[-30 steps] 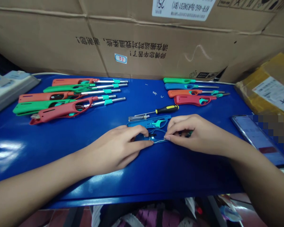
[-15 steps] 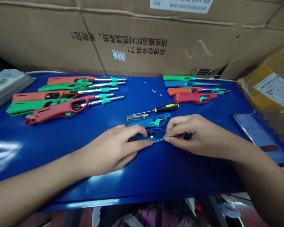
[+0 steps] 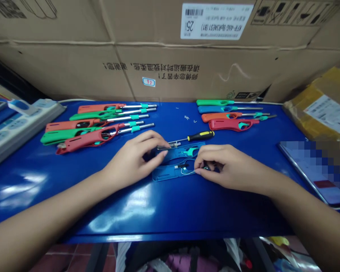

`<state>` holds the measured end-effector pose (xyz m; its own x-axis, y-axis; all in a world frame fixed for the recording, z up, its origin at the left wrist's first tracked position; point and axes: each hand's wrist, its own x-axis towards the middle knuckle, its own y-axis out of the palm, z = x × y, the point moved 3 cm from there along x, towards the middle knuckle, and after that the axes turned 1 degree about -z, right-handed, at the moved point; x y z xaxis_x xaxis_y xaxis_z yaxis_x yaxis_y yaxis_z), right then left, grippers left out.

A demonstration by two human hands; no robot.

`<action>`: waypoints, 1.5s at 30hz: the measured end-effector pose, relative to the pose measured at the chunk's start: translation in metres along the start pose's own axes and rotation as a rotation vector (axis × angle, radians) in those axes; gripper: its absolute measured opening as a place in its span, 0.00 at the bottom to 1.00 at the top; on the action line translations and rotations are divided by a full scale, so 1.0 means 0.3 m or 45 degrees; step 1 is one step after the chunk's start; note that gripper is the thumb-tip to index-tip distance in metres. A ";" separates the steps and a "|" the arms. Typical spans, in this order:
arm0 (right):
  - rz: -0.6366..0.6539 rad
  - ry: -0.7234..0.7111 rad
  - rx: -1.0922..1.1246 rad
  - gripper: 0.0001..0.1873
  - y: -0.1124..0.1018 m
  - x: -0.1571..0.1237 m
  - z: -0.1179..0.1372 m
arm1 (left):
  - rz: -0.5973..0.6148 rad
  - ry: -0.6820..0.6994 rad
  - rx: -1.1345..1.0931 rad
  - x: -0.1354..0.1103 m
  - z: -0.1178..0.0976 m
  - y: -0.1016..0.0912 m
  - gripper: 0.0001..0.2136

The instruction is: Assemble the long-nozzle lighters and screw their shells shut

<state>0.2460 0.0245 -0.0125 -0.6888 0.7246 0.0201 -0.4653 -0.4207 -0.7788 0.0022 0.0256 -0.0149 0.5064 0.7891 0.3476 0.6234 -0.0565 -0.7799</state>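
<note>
Power strip (image 3: 15,124): far left edge of the blue table (image 3: 170,211), at 9 o'clock from the hands.
Left pile (image 3: 96,124): red and green stick lighters, overlapping, nozzles pointing to 3 o'clock; lies at 10 o'clock from the left hand.
Left hand (image 3: 133,158): palm down, fingers curled. Forefinger lies across the bare metal end of the screwdriver (image 3: 200,135), thumb just below it – whether it truly grips the shaft, cannot tell.
Opened blue lighter (image 3: 172,172): centre of table between both hands, split into two flat halves side by side, the far half at 12 o'clock of the near one, inner parts showing.
Loose bits (image 3: 187,117): small pale pieces at 12 o'clock from the screwdriver, too small to identify.
Cardboard boxes (image 3: 187,71): wall along the back.
Right hand (image 3: 229,168): thumb and forefinger pinched shut on the near half's right end – a teal piece shows under the fingers.
Right row (image 3: 229,113): four lighters, parallel, at 12 o'clock from the right hand.
Phone (image 3: 320,170): 3 o'clock, screen blurred.
Yellow parcel (image 3: 325,105): at 2 o'clock.
</note>
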 end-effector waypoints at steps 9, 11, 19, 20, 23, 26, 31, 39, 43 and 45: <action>0.077 -0.015 -0.112 0.03 0.016 0.006 0.011 | 0.119 -0.206 0.086 0.044 0.077 0.010 0.09; 0.072 -0.001 -0.118 0.03 0.017 0.006 0.011 | 0.119 -0.226 0.060 0.044 0.079 0.012 0.10; 0.071 0.001 -0.123 0.04 0.021 0.006 0.016 | 0.165 -0.211 0.131 0.036 0.077 0.016 0.10; 0.070 0.000 -0.124 0.04 0.022 0.006 0.016 | 0.165 -0.209 0.144 0.034 0.078 0.017 0.10; 0.071 -0.004 -0.123 0.04 0.024 0.005 0.015 | 0.170 -0.215 0.163 0.031 0.083 0.022 0.11; 0.077 -0.001 -0.124 0.05 0.025 0.005 0.013 | 0.193 -0.224 0.188 0.029 0.087 0.025 0.12; 0.084 0.015 -0.132 0.05 0.026 0.005 0.011 | 0.194 -0.231 0.181 0.029 0.089 0.025 0.12; 0.049 0.035 -0.160 0.05 0.020 0.004 0.016 | -0.007 -0.069 0.057 0.026 0.053 -0.012 0.08; -0.066 0.065 -0.122 0.05 0.019 0.003 0.017 | -0.098 -0.065 -0.093 0.003 -0.002 -0.032 0.07; -0.122 0.126 -0.011 0.06 0.020 0.004 0.011 | -0.086 -0.122 -0.156 -0.008 -0.022 -0.029 0.07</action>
<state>0.2405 0.0209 -0.0151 -0.5834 0.8115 0.0332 -0.5210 -0.3426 -0.7818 -0.0005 0.0201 -0.0056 0.4053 0.8479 0.3417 0.7251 -0.0706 -0.6850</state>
